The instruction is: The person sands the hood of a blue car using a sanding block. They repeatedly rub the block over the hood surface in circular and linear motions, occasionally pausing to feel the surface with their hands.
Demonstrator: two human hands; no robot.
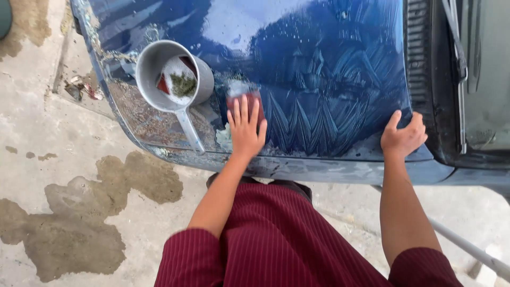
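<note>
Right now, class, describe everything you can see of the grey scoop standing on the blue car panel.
The grey scoop is a round, deep cup of dull metal or plastic with a long straight handle pointing down toward the panel's edge. It stands upright on the wet blue car panel, left of the left hand. Inside lie pale liquid, a green clump and something red. No hand touches it.

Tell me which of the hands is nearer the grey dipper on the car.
Left. The left hand lies just right of the grey dipper, pressing a reddish pad; the right hand rests far off, across the blue panel.
</note>
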